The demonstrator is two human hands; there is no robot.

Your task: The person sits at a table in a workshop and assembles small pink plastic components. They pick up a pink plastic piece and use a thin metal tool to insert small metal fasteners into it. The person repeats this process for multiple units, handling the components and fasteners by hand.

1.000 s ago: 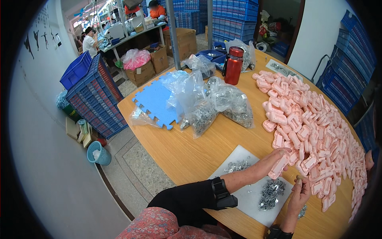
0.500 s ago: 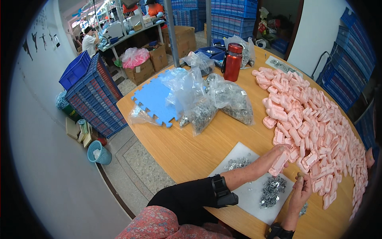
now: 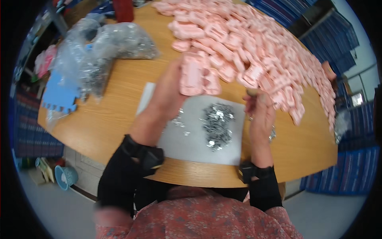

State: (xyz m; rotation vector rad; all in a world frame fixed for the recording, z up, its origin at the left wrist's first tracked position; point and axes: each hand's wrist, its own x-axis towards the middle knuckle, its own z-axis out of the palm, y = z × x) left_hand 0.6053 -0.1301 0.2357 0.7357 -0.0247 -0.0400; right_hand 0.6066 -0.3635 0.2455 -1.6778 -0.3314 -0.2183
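Observation:
My left hand (image 3: 169, 85) is closed on a pink plastic shell (image 3: 191, 75), a rounded oblong piece with a recessed face, held up above the far edge of a white sheet (image 3: 183, 151). Its fingertips are hidden behind the piece. To the right of the sheet, my right hand (image 3: 262, 113) has its fingers drawn together. A small brownish spot shows at its fingertips, too blurred to name. Small shiny metal pieces (image 3: 218, 124) lie heaped on the sheet between the hands, with a few scattered ones (image 3: 181, 119) beside my left wrist.
A large heap of pink shells (image 3: 238, 40) covers the far and right side of the wooden table (image 3: 119, 115). Clear bags of metal pieces (image 3: 127, 42) and a blue foam mat (image 3: 59, 93) lie at left. A red bottle (image 3: 123, 10) stands behind them.
The view has swung down and to the right, bringing the sheet and both forearms nearer the middle. My left hand still holds a pink shell; my right hand remains closed.

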